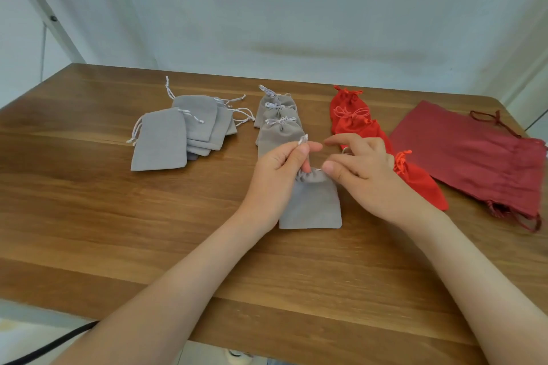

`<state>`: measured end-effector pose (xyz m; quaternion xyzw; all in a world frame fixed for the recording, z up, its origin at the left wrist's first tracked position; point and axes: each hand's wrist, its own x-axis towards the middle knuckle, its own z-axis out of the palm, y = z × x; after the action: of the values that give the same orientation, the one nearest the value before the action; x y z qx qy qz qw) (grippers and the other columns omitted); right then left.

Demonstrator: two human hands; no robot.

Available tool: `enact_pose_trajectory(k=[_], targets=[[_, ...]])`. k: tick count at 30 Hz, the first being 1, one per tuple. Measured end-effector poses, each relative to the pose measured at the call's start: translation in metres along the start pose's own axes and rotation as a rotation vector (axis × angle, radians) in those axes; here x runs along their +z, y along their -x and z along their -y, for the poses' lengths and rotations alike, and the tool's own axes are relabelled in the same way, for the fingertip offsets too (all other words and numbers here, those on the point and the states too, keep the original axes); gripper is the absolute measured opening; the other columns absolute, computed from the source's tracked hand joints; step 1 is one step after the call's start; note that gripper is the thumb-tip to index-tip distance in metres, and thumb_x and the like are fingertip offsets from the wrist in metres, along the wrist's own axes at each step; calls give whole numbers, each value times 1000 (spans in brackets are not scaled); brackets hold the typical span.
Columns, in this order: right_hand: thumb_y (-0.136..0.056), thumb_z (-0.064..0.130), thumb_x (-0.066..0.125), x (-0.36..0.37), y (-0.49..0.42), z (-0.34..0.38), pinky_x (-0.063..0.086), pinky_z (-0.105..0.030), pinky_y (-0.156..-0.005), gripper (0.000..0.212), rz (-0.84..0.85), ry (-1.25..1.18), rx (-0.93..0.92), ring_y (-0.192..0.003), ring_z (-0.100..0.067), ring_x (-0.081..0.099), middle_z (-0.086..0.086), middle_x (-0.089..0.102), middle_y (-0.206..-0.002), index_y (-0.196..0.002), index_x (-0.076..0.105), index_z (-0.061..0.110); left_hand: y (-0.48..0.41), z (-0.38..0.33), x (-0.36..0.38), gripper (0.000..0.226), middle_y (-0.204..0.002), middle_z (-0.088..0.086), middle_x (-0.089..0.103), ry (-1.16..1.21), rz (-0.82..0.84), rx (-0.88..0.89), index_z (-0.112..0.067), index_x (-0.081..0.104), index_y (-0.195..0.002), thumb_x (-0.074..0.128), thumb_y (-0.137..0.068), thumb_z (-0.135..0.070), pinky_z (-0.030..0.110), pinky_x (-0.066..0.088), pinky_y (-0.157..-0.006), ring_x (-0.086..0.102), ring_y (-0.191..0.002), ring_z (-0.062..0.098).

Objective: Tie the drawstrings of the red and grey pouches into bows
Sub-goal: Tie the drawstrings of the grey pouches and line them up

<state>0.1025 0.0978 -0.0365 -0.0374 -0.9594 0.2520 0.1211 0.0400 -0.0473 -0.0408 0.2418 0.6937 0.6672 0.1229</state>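
Grey pouch [311,201] flat on table [118,216], gathered mouth between both hands. Left hand [278,175] pinches drawstring loop [303,139] above pouch. Right hand [364,169] pinches cord at mouth. Red pouch [421,181] just right of grey pouch.

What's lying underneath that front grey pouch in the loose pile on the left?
The front grey pouch overlaps several more grey pouches, fanned out behind and beneath it on the wooden table. Their exact number is unclear, since the covered parts are hidden.
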Motion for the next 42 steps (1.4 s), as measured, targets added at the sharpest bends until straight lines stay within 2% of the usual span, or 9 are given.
enact_pose_trajectory(k=[4,8,11,15,18,26,30,35,42], targets=[[-92,45,52,3,2,-4,5,-23,-80,25,-117,159,23,-111,-10,24,25,38,-121,-77,69,34,2,2,1,32,-84,-10,62,-67,9,13,-24,61,-73,45,-99,-15,-1,36,-77,55,-86,-16],[-80,54,49,1,3,-4,7,-28,-83,25,-166,240,19,-115,-14,21,23,40,-123,-68,64,39,0,9,0,14,-66,-12,61,-71,2,6,-25,56,-107,47,-99,-18,6,41,-74,58,-75,-4],[-75,54,54,-2,2,-8,7,-27,-89,20,-142,194,-3,-118,-10,22,25,42,-116,-63,60,39,0,10,1,12,-65,-9,62,-50,20,-23,-13,55,-108,50,-98,-17,7,41,-71,58,-70,-3],[-89,36,59,-5,1,-6,24,-25,-75,37,2,-127,83,-81,-2,41,11,50,-75,-59,46,19,-1,10,0,16,-66,-7,64,-35,-5,-55,-7,63,-99,55,-95,-19,14,45,-74,60,-72,2],[-95,30,51,-8,3,1,23,-21,-54,41,-29,-432,235,-53,-4,31,10,33,-54,-60,36,16,-3,10,0,14,-63,-8,64,-2,-32,-92,-10,66,-95,57,-93,-20,16,45,-75,60,-72,4],[-96,7,45,0,3,13,31,-29,-68,17,84,-958,225,-76,-20,39,-10,46,-78,-85,59,8,-5,12,3,19,-66,-7,64,12,4,-155,-12,69,-98,53,-96,-21,31,47,-90,62,-80,9],[-94,3,49,5,4,14,44,-25,-78,14,80,-935,135,-82,-16,53,-9,59,-81,-97,63,1,-5,13,3,15,-71,-2,67,52,-14,-207,-14,59,-106,57,-94,-23,40,48,-95,67,-90,17],[-92,2,55,14,2,18,49,-33,-79,18,-66,-746,115,-77,-10,59,2,64,-76,-88,67,15,-3,12,3,18,-92,16,70,62,20,-199,-3,66,-104,53,-95,-13,30,51,-86,66,-90,18],[-90,4,56,23,1,16,50,-36,-76,18,-242,-532,106,-80,-13,61,7,65,-76,-86,66,19,-2,13,6,27,-71,-8,61,86,40,-168,-9,66,-95,40,-101,-16,11,37,-57,47,-58,-3]])
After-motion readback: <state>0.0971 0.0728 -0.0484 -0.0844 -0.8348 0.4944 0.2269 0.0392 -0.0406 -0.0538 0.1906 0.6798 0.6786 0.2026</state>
